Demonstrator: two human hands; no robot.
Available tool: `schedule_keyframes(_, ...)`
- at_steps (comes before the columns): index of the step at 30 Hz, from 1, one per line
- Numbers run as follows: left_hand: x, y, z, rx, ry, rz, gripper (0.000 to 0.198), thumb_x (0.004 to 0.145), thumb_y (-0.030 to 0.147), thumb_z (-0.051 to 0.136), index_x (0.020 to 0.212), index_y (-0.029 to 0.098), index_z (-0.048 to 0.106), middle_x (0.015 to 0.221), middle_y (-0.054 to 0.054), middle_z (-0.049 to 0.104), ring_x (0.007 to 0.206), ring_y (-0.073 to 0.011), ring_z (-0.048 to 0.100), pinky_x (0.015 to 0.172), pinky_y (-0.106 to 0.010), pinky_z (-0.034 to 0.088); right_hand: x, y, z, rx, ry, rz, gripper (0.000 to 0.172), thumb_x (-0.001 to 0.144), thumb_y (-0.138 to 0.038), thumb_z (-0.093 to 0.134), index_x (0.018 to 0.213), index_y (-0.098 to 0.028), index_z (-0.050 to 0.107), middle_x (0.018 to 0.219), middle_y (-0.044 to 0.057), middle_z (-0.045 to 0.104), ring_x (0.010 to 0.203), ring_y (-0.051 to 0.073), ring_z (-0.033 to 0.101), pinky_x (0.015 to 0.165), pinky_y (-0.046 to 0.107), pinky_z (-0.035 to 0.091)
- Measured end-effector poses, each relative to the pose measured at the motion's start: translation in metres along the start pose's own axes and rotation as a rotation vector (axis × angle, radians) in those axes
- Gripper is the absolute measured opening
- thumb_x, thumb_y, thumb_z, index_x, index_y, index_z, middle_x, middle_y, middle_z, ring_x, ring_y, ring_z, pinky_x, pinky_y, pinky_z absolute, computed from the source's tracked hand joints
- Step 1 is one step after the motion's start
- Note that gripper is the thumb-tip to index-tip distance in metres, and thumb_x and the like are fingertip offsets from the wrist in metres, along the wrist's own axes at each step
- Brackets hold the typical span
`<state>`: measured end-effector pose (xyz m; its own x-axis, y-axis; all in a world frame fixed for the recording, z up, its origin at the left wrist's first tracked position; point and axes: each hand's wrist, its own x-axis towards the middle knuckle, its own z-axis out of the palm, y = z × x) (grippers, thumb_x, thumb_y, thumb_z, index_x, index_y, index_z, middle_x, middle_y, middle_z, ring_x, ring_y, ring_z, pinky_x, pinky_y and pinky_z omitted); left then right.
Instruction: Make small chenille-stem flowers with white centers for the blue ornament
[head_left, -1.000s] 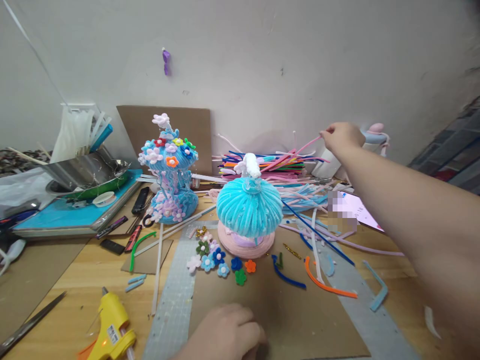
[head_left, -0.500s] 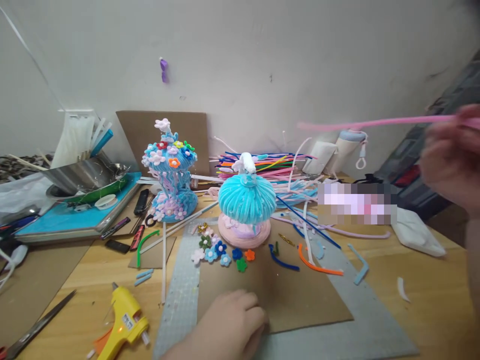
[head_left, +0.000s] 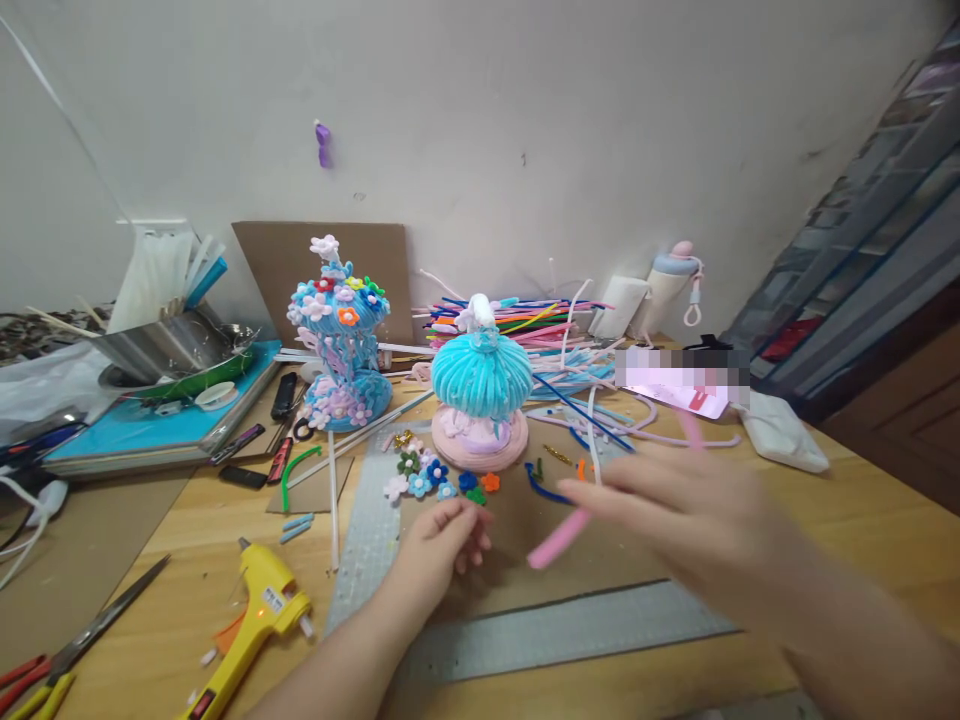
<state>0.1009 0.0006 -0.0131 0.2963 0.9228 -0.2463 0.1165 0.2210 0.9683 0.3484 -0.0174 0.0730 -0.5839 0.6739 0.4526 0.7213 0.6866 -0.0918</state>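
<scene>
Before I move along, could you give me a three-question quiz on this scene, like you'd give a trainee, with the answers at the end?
1. Which hand holds the pink strip?
2. True or false: the scissors lie to the right of the glue gun in the picture.
3. Which of these stands behind the flowery model: A) the scissors, B) cardboard, C) the glue gun?

Key: 1. The right hand. 2. False; they lie to its left. 3. B.
</scene>
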Motion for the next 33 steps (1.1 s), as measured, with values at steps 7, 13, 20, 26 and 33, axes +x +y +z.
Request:
schedule_keyframes(7, -0.001, 0.009, -0.004, -0.294, -0.195, -0.251, 0.037, 0.074, 0.051, 0.056, 0.079, 0.014, 0.054, 0.059, 0.0, 0.06, 0.045, -0.0077, 0.051, 0.042, -0.018, 0.028, 0.027, -0.026, 0.075, -0.083, -0.183, -0.035, 0.021, 0.083, -0.01, 0.051, 0.097, -0.021, 0.061, 0.09, 0.004, 0.063, 0.077, 0.018, 0.051, 0.06, 0.029, 0.031)
schedule_keyframes(13, 0.0, 0.003, -0.001, -0.174, -0.153, -0.188, 0.036, 0.071, 0.048, 0.06, 0.074, 0.013, 0.055, 0.046, 0.007, 0.05, 0.034, -0.0037, 0.038, 0.038, -0.018, 0.023, 0.019, -0.024, 0.084, 0.022, -0.175, 0.029, 0.024, 0.086, -0.013, 0.049, 0.105, -0.023, 0.059, 0.09, 0.004, 0.063, 0.076, 0.017, 0.053, 0.06, 0.028, 0.029)
schedule_keyframes(20, -0.003, 0.008, -0.002, -0.283, -0.227, -0.231, 0.032, 0.07, 0.043, 0.065, 0.076, 0.013, 0.053, 0.053, 0.002, 0.059, 0.039, -0.0046, 0.047, 0.04, -0.017, 0.027, 0.017, -0.022, 0.076, 0.043, -0.17, 0.075, 0.022, 0.088, -0.014, 0.044, 0.098, -0.025, 0.06, 0.078, 0.002, 0.059, 0.072, 0.017, 0.049, 0.059, 0.028, 0.026)
schedule_keyframes(26, -0.007, 0.005, 0.003, -0.234, -0.255, -0.204, 0.033, 0.073, 0.045, 0.061, 0.073, 0.014, 0.051, 0.052, 0.001, 0.061, 0.036, -0.0056, 0.049, 0.037, -0.017, 0.024, 0.016, -0.029, 0.075, 0.099, -0.229, -0.036, 0.019, 0.09, -0.018, 0.042, 0.096, -0.024, 0.059, 0.081, 0.002, 0.058, 0.07, 0.015, 0.047, 0.059, 0.028, 0.025)
schedule_keyframes(33, -0.007, 0.004, 0.006, -0.164, -0.298, -0.182, 0.033, 0.073, 0.047, 0.057, 0.072, 0.015, 0.05, 0.05, 0.001, 0.06, 0.034, -0.0062, 0.049, 0.036, -0.018, 0.021, 0.011, -0.025, 0.07, 0.066, -0.272, -0.03, 0.019, 0.089, -0.017, 0.042, 0.092, -0.024, 0.059, 0.075, 0.0, 0.056, 0.066, 0.014, 0.047, 0.056, 0.028, 0.023)
